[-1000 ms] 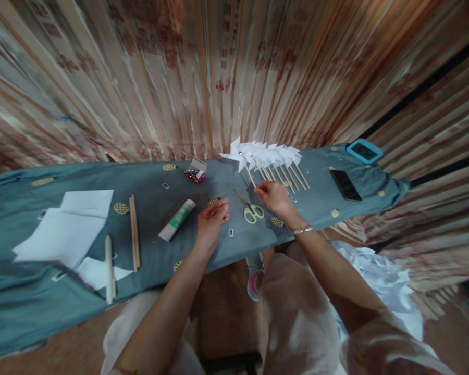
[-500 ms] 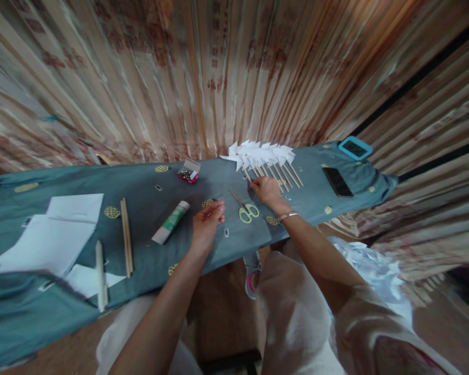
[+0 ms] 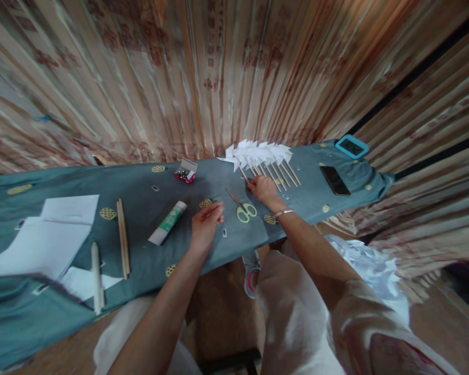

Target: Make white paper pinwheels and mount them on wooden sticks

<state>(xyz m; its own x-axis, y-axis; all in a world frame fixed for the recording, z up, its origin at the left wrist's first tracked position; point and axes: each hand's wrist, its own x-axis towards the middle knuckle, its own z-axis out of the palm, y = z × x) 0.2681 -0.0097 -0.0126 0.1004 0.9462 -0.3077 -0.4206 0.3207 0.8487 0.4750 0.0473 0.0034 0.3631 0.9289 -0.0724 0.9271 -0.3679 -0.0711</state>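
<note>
White paper pinwheels [image 3: 260, 152] on thin wooden sticks lie in an overlapping row at the table's back edge. My right hand [image 3: 262, 188] is closed on the lower end of the leftmost pinwheel's stick [image 3: 244, 174]. Over the cloth, between a green and white glue stick [image 3: 167, 224] and the scissors, my left hand [image 3: 207, 221] hovers with its fingers drawn together; whatever they may hold is too small to make out. The scissors [image 3: 245, 212], with light green handles, lie between my two hands.
A small open box of pins [image 3: 186, 172] sits behind the glue stick. To the left are wooden sticks [image 3: 123, 239], white paper sheets [image 3: 49, 239] and a pale pen-like tool [image 3: 96, 276]. A black phone [image 3: 335, 180] and a blue-framed device [image 3: 352, 147] lie at right.
The view has shifted slightly, so everything appears a little further left. My right hand stays on the stick and my left hand keeps its pose.
</note>
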